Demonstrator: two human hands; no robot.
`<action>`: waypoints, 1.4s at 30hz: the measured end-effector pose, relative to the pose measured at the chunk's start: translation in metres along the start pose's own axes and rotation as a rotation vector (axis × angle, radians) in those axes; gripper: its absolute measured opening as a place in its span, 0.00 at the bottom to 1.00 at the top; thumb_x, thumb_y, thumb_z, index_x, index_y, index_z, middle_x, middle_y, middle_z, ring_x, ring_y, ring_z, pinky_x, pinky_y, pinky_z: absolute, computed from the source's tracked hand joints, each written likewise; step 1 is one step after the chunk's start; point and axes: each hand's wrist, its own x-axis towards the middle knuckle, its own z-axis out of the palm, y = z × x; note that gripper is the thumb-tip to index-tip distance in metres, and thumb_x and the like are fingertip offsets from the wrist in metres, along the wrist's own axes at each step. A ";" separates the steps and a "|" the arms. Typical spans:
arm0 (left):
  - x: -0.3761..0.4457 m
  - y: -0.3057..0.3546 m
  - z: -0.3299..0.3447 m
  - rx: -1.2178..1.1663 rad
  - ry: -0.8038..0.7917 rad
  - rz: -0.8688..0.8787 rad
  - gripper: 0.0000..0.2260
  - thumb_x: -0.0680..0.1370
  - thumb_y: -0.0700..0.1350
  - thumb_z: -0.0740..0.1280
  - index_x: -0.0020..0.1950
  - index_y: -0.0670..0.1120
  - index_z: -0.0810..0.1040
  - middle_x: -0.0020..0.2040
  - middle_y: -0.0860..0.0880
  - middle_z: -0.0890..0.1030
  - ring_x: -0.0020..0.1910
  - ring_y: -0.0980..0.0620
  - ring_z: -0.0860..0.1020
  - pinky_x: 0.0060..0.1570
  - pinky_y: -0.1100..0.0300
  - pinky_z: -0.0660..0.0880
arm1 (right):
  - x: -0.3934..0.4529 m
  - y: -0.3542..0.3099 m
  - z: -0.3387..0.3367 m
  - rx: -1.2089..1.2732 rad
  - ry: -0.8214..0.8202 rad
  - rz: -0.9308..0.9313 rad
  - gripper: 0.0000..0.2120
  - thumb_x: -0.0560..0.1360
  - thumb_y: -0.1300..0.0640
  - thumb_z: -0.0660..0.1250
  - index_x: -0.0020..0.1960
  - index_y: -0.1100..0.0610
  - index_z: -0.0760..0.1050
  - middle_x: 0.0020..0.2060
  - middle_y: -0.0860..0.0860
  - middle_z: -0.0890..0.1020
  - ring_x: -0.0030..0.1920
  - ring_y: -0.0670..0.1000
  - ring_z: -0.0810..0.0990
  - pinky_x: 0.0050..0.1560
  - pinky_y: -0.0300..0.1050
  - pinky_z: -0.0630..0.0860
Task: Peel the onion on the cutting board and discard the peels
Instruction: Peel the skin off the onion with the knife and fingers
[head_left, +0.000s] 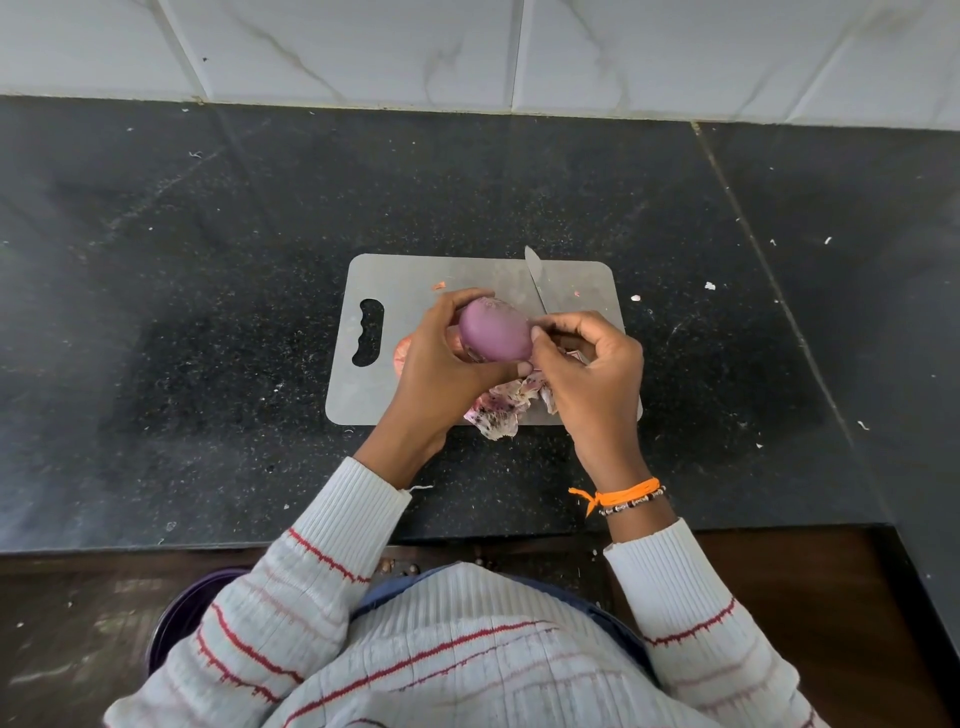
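Single view only, head-worn, wide-angle. Looks forward and steeply down from above the person's chest onto the dark bench (218, 322). Close range: the striped sweater (467, 649) fills the bottom edge, the cutting board (395, 280) sits mid-frame, the tiled wall (467, 47) crosses the top. Straight lines bow toward the edges. No second view to overlap.

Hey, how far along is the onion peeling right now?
Mostly done: the onion shows smooth purple flesh, and loose peels lie on the cutting board. In hand: the left hand holds the onion while the right hand pinches at its end. Left: discarding the peels.
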 end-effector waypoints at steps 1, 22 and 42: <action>0.000 0.000 0.000 -0.002 0.001 0.000 0.32 0.59 0.34 0.80 0.60 0.45 0.73 0.57 0.48 0.77 0.56 0.47 0.78 0.55 0.50 0.78 | -0.001 0.000 0.000 0.011 -0.001 0.006 0.06 0.72 0.68 0.69 0.46 0.61 0.81 0.41 0.55 0.83 0.42 0.47 0.83 0.45 0.41 0.80; -0.005 0.002 -0.001 0.007 0.002 -0.026 0.32 0.59 0.33 0.79 0.61 0.45 0.73 0.56 0.46 0.78 0.54 0.48 0.79 0.52 0.57 0.79 | -0.001 0.011 0.002 -0.017 -0.030 0.052 0.06 0.73 0.59 0.65 0.46 0.60 0.78 0.42 0.56 0.82 0.44 0.52 0.82 0.44 0.48 0.81; -0.003 0.001 0.000 0.049 0.016 -0.018 0.32 0.59 0.36 0.80 0.60 0.47 0.73 0.57 0.47 0.77 0.55 0.49 0.78 0.55 0.52 0.78 | -0.002 0.000 -0.001 -0.002 0.011 -0.062 0.05 0.70 0.68 0.71 0.43 0.59 0.80 0.40 0.54 0.81 0.42 0.44 0.81 0.44 0.33 0.76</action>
